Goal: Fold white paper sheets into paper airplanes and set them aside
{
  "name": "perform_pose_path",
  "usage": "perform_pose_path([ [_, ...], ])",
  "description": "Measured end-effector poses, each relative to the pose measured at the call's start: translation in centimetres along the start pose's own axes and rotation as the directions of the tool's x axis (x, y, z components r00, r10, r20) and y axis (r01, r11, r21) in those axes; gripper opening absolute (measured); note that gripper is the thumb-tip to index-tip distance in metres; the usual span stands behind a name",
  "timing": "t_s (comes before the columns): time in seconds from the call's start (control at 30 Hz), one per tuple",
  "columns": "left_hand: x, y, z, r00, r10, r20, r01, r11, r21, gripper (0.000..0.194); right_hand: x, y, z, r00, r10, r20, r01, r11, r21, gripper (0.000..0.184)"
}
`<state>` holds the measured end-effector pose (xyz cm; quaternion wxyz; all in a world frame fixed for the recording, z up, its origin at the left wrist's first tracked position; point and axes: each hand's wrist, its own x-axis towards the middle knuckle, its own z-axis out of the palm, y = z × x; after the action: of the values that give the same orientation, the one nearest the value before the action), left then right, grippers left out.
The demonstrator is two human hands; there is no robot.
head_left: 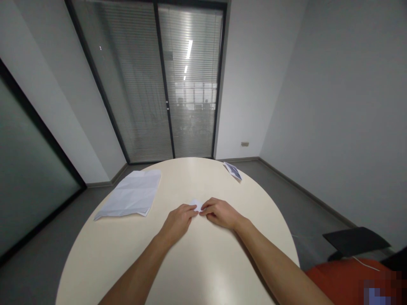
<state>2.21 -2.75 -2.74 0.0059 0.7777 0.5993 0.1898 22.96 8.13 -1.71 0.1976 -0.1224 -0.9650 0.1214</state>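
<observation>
Small white paper in both hands, work apparently unfinished

A small piece of white paper (197, 206) lay near the middle of the round tabletop (190, 178), between the fingertips of both hands. Its small outline suggested that some folding had been done, though the fingers hid much of it and its layers and creases were too small to make out. With both hands on it, the handling seemed to be in progress rather than complete; how many steps were left could not be told.

Well apart from it, larger white sheets (130, 194) lay spread at the left side, marked with faint crease lines and untouched by either hand. A printed piece of paper (233, 171) rested by the far right edge, also untouched.

The left hand (179, 220) had its grip nearly closed, thumb and fingertips together at the paper's left side. The right hand (222, 213) was more curled, its grip likewise drawn in, thumb and fingers on the right side of the same piece. Both appeared to be pinching it low over the surface, with only a narrow gap between the two sets of fingertips. How firmly they pressed could not be seen.
</observation>
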Motion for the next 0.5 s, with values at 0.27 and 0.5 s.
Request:
perform_pose_path([
  [0.27,0.03,-0.08,0.11,1.000,0.009,-0.028,-0.010,1.000,-0.028,0.033,-0.37,0.79,-0.01,0.999,0.043,-0.013,-0.043,0.999,0.006,0.031],
  [0.5,-0.07,-0.05,0.17,0.997,0.014,-0.069,-0.017,0.999,-0.052,0.028,-0.17,0.79,0.09,0.998,0.050,-0.023,-0.050,0.999,0.008,0.033],
])
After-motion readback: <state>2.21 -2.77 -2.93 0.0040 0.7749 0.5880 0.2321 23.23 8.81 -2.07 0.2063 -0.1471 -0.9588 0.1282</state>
